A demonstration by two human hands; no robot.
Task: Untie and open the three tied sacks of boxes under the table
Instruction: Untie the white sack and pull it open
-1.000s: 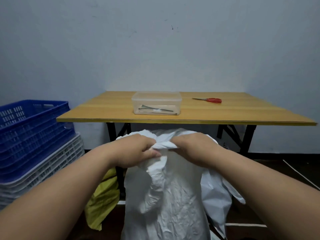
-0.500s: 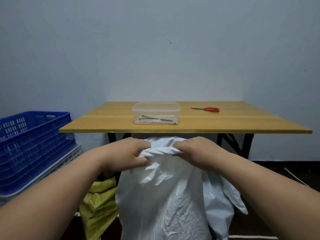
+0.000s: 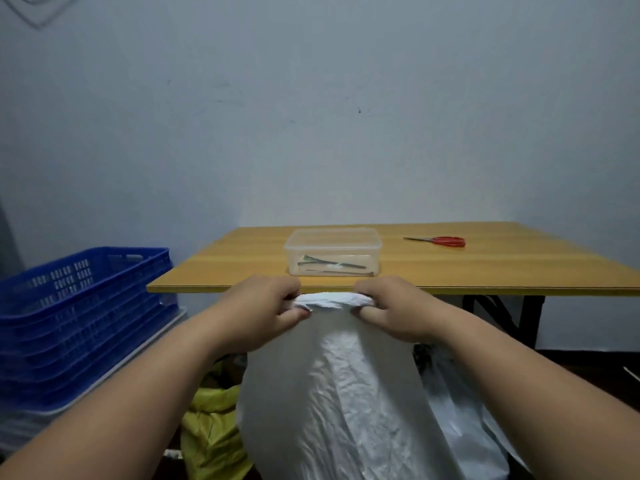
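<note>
1. We see the left hand [image 3: 258,311] and the right hand [image 3: 394,310] side by side in front of the tabletop [image 3: 519,268] edge, both gripping the bunched top of a white sack [image 3: 339,403].
2. The fingers [image 3: 289,294] of the left hand curl over the gathered neck with the thumb pressed under it; the right hand's fingers are curled round the other end in the same way.
3. The neck stretches taut and level between the two hands, and the sack hangs down from it, crinkled, in front of the table.
4. A yellow sack [image 3: 211,427] sits low to its left, touching it; another white sack [image 3: 460,420] lies behind it on the right.
5. On the tabletop stand a clear box [image 3: 332,251] with thin items inside and, well to its right, red scissors [image 3: 440,241].
6. Blue crates [image 3: 79,317] are stacked at the left on pale crates [image 3: 31,427].
</note>
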